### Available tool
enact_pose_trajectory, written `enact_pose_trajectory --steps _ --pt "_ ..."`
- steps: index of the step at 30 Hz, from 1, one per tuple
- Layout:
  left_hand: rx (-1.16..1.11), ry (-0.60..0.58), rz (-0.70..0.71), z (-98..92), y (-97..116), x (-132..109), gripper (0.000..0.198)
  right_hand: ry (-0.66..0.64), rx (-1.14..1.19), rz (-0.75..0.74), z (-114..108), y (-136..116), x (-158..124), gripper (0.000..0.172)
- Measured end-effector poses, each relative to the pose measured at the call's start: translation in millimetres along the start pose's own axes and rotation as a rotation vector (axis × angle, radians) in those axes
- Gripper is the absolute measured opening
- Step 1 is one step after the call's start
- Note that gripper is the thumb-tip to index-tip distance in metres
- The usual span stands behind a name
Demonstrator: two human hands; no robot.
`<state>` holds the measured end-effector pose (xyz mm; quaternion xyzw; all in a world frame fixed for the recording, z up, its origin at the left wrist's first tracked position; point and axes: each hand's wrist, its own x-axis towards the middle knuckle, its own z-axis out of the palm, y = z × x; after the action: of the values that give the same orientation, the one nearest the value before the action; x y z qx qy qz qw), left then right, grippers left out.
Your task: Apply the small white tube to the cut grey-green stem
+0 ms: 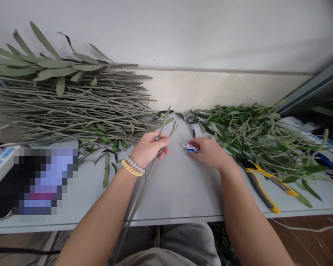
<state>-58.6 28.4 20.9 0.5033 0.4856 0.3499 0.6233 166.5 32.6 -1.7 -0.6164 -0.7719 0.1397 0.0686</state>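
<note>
Packet [192,148] | half hidden by right hand [208,152] | label unreadable

The camera rides on the person's head, facing forward and down across the table [180,199] toward the wall [199,33]. It looks from close behind the left hand [150,148] and right hand [208,152], which reach in from the bottom edge

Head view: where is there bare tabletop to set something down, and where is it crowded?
Bare pale tabletop runs between the left hand and right hand to the front edge. A smaller patch lies before the loose leaves, beside the left forearm. Crowded: the pale stem bundle, the green leafy pile and the yellow-handled shears.
</note>
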Motion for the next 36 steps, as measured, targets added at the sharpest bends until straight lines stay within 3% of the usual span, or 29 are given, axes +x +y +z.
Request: enact_pose_trajectory --steps 28,36 --pt "0.033 0.019 0.000 0.5 1.8 -0.8 0.013 -0.018 -0.011 -0.012 -0.3 0.3 0.8 0.021" --pt "0.032 0.017 -0.001 -0.4 0.7 0.0 0.013 0.028 0.028 0.024 1.7 1.8 0.3 0.038"
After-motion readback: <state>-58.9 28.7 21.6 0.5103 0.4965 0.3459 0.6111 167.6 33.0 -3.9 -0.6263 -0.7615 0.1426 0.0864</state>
